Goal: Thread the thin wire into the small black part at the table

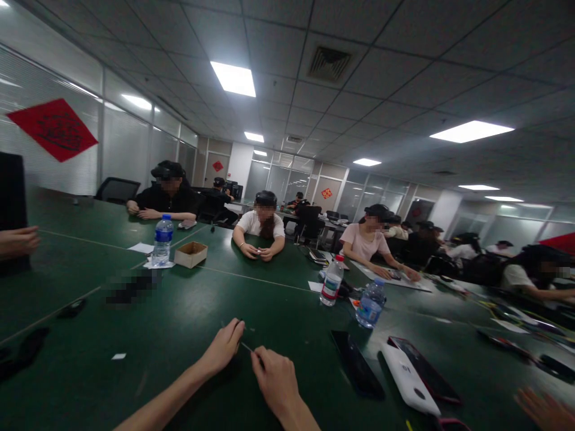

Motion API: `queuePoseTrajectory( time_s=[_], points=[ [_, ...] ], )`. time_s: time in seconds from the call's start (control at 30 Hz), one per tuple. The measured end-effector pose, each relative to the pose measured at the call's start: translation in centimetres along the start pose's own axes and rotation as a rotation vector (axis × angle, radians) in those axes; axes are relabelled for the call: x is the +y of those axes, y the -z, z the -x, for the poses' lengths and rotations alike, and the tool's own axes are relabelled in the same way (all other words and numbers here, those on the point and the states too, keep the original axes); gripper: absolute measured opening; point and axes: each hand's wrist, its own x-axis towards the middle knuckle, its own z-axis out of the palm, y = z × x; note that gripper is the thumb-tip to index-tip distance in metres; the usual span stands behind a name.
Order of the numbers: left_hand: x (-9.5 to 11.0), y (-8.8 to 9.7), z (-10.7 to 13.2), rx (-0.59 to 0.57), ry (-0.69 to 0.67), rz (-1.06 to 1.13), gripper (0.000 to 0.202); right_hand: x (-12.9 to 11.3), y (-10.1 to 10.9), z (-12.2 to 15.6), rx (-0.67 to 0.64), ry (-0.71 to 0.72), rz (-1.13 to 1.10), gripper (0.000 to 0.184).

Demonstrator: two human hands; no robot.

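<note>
Green, dark and matt, the wide counter [188, 311] fills the lower half of the view, and the wearer's two bare forearms reach onto it from the bottom edge. Between the hands lies a thin pale sliver [247, 347], too small and blurred to tell its material. Its long axis slants from upper left to lower right, just above the counter. The left hand [223, 347] has its grip pinched on the far, upper end. The right hand [275, 378], seen from the back, has its grip pressed together on the near, lower end, so both hands touch it and neither is nearer. To the right, well apart from the hands, lie a flat black phone [357, 364] and a white oblong device [408, 378]. Two clear plastic water bottles [331, 281] stand beyond them. Other people sit along the far side, under a grey tiled ceiling with bright panel lights [233, 78]
</note>
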Motion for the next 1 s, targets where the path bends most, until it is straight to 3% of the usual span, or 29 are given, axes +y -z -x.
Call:
queuePoseTrajectory(
  time_s=[0.23, 0.43, 0.63, 1.0],
  points=[
    [-0.5, 0.3, 1.5, 0.030, 0.037, -0.010, 0.041, -1.5, -0.5, 0.7, 0.006, -0.005, 0.060, 0.027],
    [0.1, 0.5, 1.9, 0.007, 0.116, 0.078, 0.044, 0.2, 0.0, -0.2, 0.062, -0.220, -0.011, 0.034],
    [-0.3, 0.8, 1.8, -0.031, 0.323, 0.426, 0.050, 0.3, 0.7, 0.0, 0.001, -0.053, -0.036, 0.032],
    [-0.7, 1.2, 1.8, -0.168, 0.314, 0.590, 0.050, -0.9, 0.4, 0.4, 0.005, 0.083, -0.092, 0.031]
  ],
)
